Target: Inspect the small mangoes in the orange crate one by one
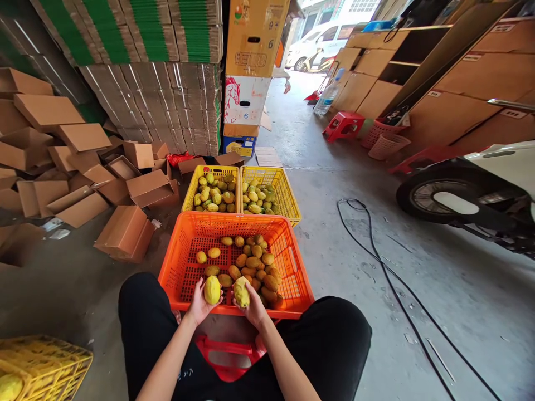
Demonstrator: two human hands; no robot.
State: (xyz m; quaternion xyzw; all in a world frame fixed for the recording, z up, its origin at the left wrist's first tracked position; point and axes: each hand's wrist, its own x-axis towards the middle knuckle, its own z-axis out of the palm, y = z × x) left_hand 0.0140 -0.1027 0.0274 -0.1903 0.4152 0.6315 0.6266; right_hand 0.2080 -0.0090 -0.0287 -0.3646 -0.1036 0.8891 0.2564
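Note:
My left hand (202, 302) is closed round a smooth, oval yellow fruit (212, 290), and its kind I cannot tell for sure. A lumpier yellow-green fruit (241, 292) sits in my right hand (253, 308), fingers curled along its side. Both hands are over the near edge of a large orange plastic crate (179, 245). Inside the crate, brownish-yellow oval fruits (254, 263) are heaped toward the right, with a few scattered on the left. The two held fruits are side by side, a small gap between them.
Two yellow crates (288, 192) of yellow-green fruit stand behind the orange one. Open cardboard boxes (125, 228) litter the left floor. A yellow crate (54, 362) is at lower left. To the right are a black cable (376, 256) and a motorbike wheel (434, 195).

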